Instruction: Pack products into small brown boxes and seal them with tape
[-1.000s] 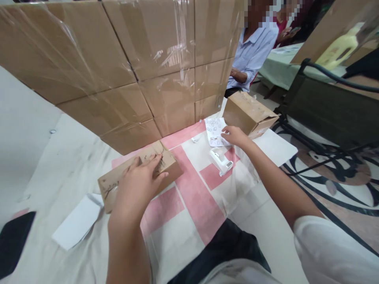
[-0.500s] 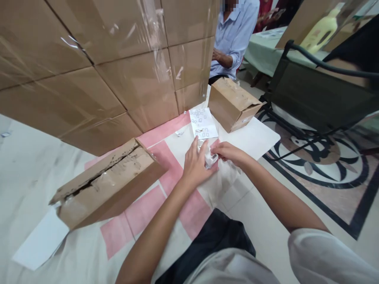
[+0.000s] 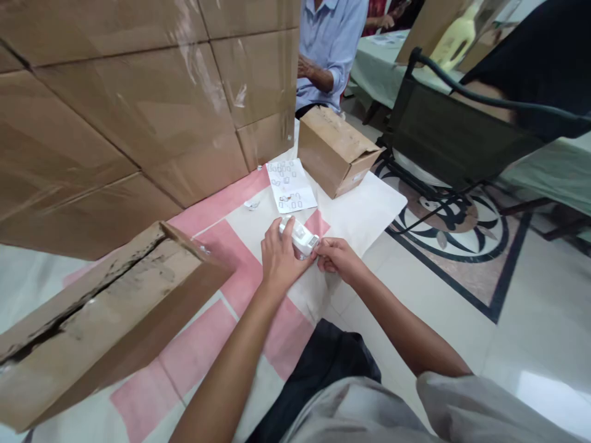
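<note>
My left hand (image 3: 280, 255) is closed around a white plastic device (image 3: 300, 237), rounded at one end, with a small grey window near the other. The device lies tilted above the pink and white cloth (image 3: 247, 258). At its near right end, my right hand (image 3: 339, 257) is closed in a pinch, fingertips against or right beside the device. Whatever those fingertips may hold is too small to make out. Just beyond the device lies a white paper (image 3: 295, 187) printed with rows of small box shapes.
Stacked, taped cartons (image 3: 184, 104) rise at the left. A long carton (image 3: 111, 307) lies nearer, and a smaller carton (image 3: 339, 147) stands past the paper. A person in a light blue shirt (image 3: 330, 43) sits behind. On the right is a dark folding chair (image 3: 443, 123).
The view has shifted, so the scene sits further left. The white device now shows more plainly between my hands, its windowed end towards my right hand. My left hand keeps its hold.
</note>
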Tool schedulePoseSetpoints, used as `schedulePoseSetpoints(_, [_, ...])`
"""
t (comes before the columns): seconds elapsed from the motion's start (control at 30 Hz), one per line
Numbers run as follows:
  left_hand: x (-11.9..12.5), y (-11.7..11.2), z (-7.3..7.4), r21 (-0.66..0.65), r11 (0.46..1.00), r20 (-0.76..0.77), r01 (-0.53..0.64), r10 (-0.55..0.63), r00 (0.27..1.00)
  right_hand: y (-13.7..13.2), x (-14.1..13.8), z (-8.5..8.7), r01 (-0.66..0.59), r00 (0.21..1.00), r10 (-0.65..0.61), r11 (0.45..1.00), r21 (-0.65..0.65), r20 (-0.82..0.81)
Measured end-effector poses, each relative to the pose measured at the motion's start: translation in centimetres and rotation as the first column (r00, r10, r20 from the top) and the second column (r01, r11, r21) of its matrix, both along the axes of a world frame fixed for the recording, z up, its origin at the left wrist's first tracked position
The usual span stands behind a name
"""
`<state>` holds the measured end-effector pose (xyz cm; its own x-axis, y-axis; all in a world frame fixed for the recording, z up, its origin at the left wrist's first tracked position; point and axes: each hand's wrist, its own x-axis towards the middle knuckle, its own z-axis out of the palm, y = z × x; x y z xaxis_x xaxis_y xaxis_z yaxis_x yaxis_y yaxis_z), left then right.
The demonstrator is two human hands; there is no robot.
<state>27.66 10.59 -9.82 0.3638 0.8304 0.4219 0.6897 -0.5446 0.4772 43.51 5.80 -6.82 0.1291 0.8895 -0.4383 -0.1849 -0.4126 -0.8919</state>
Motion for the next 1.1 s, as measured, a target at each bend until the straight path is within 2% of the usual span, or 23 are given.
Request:
schedulePoseSetpoints(0.1, [0.0, 0.0, 0.0, 0.002, 1.0, -0.014, -0.014, 0.014, 1.0, 0.5, 0.0, -1.4, 0.042, 0.999, -0.042, 0.999, -0.007, 0.025])
schedulePoseSetpoints(0.2, [-0.1, -0.2, 0.1, -0.017, 1.0, -0.014, -0.017, 0.017, 1.0, 0.2, 0.0, -2.2, 0.081, 0.993, -0.086, 0.995, 0.058, 0.077])
schedulePoseSetpoints(0.3, [-0.4, -0.4, 0.5, -0.047, 0.998, 0.05, 0.038, -0.035, 0.998, -0.8, -0.3, -1.9, 0.115, 0.989, -0.131, 0.975, 0.191, 0.073])
schedulePoseSetpoints(0.37, [-1.3, -0.7, 1.2, -0.083, 0.99, 0.142, 0.114, -0.101, 0.985, -1.6, -1.0, -1.1, 0.107, 0.988, -0.137, 0.937, 0.333, 0.068])
schedulePoseSetpoints(0.47, [-3.6, -1.2, 3.5, -0.148, 0.947, 0.35, 0.284, -0.218, 0.911, -2.3, -2.6, 0.9, 0.014, 0.994, -0.068, 0.848, 0.529, 0.082])
schedulePoseSetpoints(0.57, [-6.7, -2.2, 6.4, -0.193, 0.888, 0.481, 0.417, -0.284, 0.829, -2.2, -4.8, 3.1, -0.159, 0.985, 0.077, 0.747, 0.646, 0.153])
schedulePoseSetpoints(0.6, [-7.8, -2.6, 7.3, -0.204, 0.887, 0.481, 0.415, -0.279, 0.831, -2.1, -5.7, 3.8, -0.229, 0.972, 0.131, 0.704, 0.673, 0.194])
schedulePoseSetpoints(0.67, [-9.8, -3.8, 8.6, -0.203, 0.916, 0.443, 0.346, -0.229, 0.867, -1.9, -7.5, 4.7, -0.359, 0.933, 0.22, 0.605, 0.711, 0.285])
schedulePoseSetpoints(0.73, [-11.6, -5.1, 9.2, -0.153, 0.96, 0.417, 0.236, -0.153, 0.896, -1.9, -9.5, 5.2, -0.453, 0.891, 0.268, 0.51, 0.731, 0.365])
schedulePoseSetpoints(0.8, [-13.1, -6.7, 9.4, -0.079, 0.989, 0.389, 0.129, -0.088, 0.917, -1.8, -11.3, 5.1, -0.514, 0.857, 0.297, 0.455, 0.727, 0.42])
schedulePoseSetpoints(0.83, [-13.8, -7.5, 9.4, -0.03, 0.997, 0.355, 0.077, -0.062, 0.933, -1.8, -12.0, 4.8, -0.538, 0.843, 0.316, 0.459, 0.707, 0.436])
schedulePoseSetpoints(0.87, [-14.5, -8.3, 9.5, 0.037, 0.999, 0.316, 0.016, -0.026, 0.949, -1.7, -12.5, 4.5, -0.556, 0.831, 0.329, 0.496, 0.666, 0.449])
schedulePoseSetpoints(0.93, [-15.8, -9.6, 10.2, 0.205, 0.966, 0.28, -0.155, 0.093, 0.955, -1.2, -13.1, 3.9, -0.551, 0.819, 0.301, 0.65, 0.524, 0.488])
schedulePoseSetpoints(0.97, [-16.5, -10.2, 10.8, 0.274, 0.927, 0.304, -0.256, 0.169, 0.938, -0.7, -13.2, 3.7, -0.523, 0.809, 0.261, 0.729, 0.442, 0.527])
schedulePoseSetpoints(1.0, [-17.3, -10.5, 11.6, 0.298, 0.889, 0.34, -0.349, 0.242, 0.909, 0.0, -13.1, 3.6, -0.488, 0.791, 0.208, 0.782, 0.388, 0.575])
schedulePoseSetpoints(1.03, [-18.1, -10.7, 12.5, 0.275, 0.864, 0.365, -0.421, 0.311, 0.877, 0.8, -13.0, 3.7, -0.467, 0.77, 0.151, 0.796, 0.385, 0.62])
schedulePoseSetpoints(1.07, [-19.0, -10.5, 13.5, 0.206, 0.864, 0.351, -0.459, 0.373, 0.859, 1.8, -13.0, 3.9, -0.474, 0.756, 0.101, 0.767, 0.434, 0.647])
schedulePoseSetpoints(1.1, [-19.9, -10.2, 14.6, 0.111, 0.88, 0.296, -0.461, 0.414, 0.861, 2.9, -13.1, 4.2, -0.509, 0.753, 0.072, 0.693, 0.511, 0.654])
